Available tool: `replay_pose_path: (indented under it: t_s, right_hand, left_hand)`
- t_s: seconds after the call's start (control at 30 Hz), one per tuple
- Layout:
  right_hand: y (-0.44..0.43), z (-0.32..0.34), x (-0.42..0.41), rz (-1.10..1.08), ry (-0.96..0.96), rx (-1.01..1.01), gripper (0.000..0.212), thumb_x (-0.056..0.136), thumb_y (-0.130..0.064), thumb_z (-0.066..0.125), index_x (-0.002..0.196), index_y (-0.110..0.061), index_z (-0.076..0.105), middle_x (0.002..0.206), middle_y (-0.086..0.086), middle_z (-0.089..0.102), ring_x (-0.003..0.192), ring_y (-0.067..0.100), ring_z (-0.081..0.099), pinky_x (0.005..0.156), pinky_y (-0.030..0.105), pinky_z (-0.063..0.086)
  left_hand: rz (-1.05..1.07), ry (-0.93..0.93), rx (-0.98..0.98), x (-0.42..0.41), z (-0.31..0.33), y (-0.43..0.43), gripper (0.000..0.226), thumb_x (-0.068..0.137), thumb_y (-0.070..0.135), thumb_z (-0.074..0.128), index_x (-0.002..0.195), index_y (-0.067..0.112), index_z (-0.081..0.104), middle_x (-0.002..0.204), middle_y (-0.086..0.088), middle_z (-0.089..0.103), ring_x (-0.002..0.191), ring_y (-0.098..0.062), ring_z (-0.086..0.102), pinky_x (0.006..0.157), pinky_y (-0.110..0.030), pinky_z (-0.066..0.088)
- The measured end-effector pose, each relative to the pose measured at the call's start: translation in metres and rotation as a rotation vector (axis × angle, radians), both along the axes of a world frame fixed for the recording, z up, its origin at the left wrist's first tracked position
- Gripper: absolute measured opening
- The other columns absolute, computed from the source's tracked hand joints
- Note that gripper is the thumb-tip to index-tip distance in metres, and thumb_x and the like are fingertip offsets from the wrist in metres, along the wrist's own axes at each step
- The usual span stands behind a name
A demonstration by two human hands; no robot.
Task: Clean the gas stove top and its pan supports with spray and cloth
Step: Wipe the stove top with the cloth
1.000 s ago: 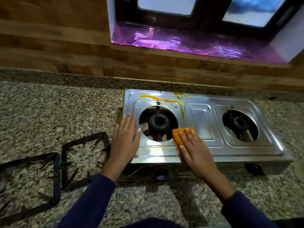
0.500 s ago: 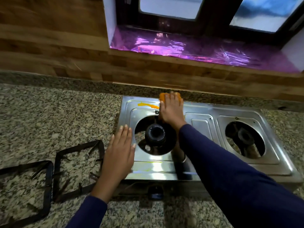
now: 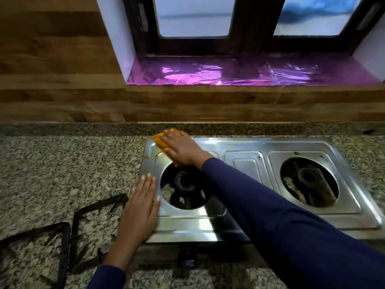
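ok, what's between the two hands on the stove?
Head view: the open left burner lies between the left hand, flat on the stove edge, and the right hand pressing the orange cloth.

A dark-framed window (image 3: 193, 17) is letting pale daylight in through frosted panes. Just below it, pink foil (image 3: 208, 77) is covering the sill and glinting. Wood panelling (image 3: 52, 59) is running left of and under the window, and below that a speckled granite counter (image 3: 52, 174) is stretching across.
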State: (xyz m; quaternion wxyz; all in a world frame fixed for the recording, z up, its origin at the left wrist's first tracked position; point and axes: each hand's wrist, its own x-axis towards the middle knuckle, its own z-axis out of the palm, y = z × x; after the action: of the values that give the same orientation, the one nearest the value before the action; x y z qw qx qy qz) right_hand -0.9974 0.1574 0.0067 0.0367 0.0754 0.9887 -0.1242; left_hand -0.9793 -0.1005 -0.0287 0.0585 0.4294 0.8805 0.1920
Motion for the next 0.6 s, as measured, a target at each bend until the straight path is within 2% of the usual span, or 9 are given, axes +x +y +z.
replay_pose_path:
  t_s: [0.13,0.2,0.33,0.43,0.5,0.6]
  right_hand:
    - [0.054,-0.012,0.066,-0.346,0.081,0.025,0.057,0.099,-0.044,0.028,0.15,-0.019,0.037,0.158,0.011,0.035,0.147,0.028,0.026,0.117,0.044,0.018]
    - [0.069,-0.02,0.11,-0.543,0.156,0.064,0.055,0.099,-0.044,0.028,0.146,-0.019,0.04,0.154,0.011,0.038,0.145,0.031,0.029,0.116,0.048,0.022]
    - [0.06,-0.029,0.161,-0.834,0.138,0.097,0.065,0.099,-0.048,0.02,0.155,-0.014,0.025,0.163,0.017,0.017,0.151,0.033,0.009,0.12,0.049,0.008]
    - [0.051,-0.027,0.144,-0.868,0.09,0.045,0.066,0.103,-0.047,0.018,0.157,-0.01,0.012,0.165,0.018,0.004,0.152,0.032,-0.003,0.121,0.049,-0.002]
    - [0.045,-0.022,0.11,-0.8,0.064,0.025,0.065,0.105,-0.046,0.019,0.157,-0.01,0.009,0.165,0.017,0.0,0.152,0.032,-0.006,0.122,0.05,-0.004]
    - [0.017,-0.018,0.042,-0.596,0.05,0.021,0.064,0.103,-0.047,0.02,0.155,-0.01,0.018,0.165,0.016,0.008,0.152,0.031,0.0,0.121,0.049,-0.005]
  left_hand:
    - [0.013,-0.01,-0.005,0.001,0.001,-0.001,0.063,0.099,0.048,0.016,0.156,0.02,0.016,0.163,0.008,0.007,0.15,-0.004,-0.005,0.123,-0.039,0.013]
    - [0.02,-0.016,-0.003,0.003,0.003,0.001,0.064,0.099,0.049,0.015,0.156,0.02,0.015,0.163,0.008,0.006,0.15,-0.004,-0.006,0.123,-0.038,0.011]
    - [0.022,-0.045,0.036,0.002,0.002,0.001,0.066,0.097,0.051,0.014,0.156,0.021,0.015,0.163,0.009,0.005,0.149,-0.003,-0.008,0.123,-0.035,0.006]
    - [0.047,-0.053,0.11,0.001,-0.001,0.0,0.065,0.098,0.049,0.024,0.156,0.02,0.021,0.163,0.006,0.01,0.151,-0.005,-0.002,0.123,-0.038,0.014]
    - [0.079,-0.038,0.138,0.001,-0.002,-0.003,0.063,0.099,0.047,0.03,0.156,0.02,0.021,0.164,0.005,0.011,0.151,-0.007,0.0,0.122,-0.04,0.017]
    - [0.144,0.013,0.178,0.004,0.001,-0.003,0.061,0.1,0.045,0.032,0.155,0.019,0.022,0.164,0.003,0.017,0.151,-0.009,0.005,0.121,-0.044,0.022]
